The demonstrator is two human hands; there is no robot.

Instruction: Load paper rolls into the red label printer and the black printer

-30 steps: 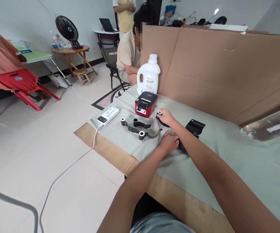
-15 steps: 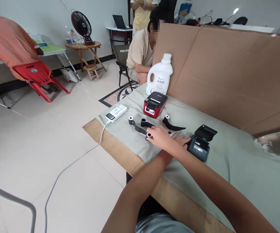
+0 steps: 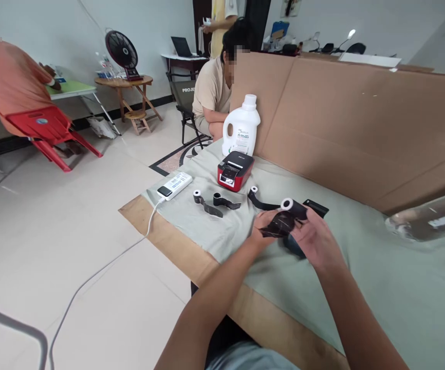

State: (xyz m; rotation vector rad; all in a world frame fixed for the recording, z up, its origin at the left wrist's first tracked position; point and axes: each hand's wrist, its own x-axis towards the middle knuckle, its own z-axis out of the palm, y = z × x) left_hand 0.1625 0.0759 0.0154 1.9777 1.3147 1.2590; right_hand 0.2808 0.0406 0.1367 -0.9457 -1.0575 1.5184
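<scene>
Black ribbon roll (image 3: 297,208) | right hand (image 3: 315,239) is gripping, left hand (image 3: 263,220) unclear | seemingly managing loose tail (image 3: 279,226) | next likely needing steadying

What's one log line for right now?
Right hand: holds black roll | left hand: by roll's loose strip, grip unclear | on cloth: three other rolls, red-black printer, white bottle

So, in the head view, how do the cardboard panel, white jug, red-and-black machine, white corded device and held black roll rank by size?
1. Cardboard panel
2. White jug
3. Red-and-black machine
Unsure: white corded device and black roll in the right hand; the roll is nearer the camera.
</scene>
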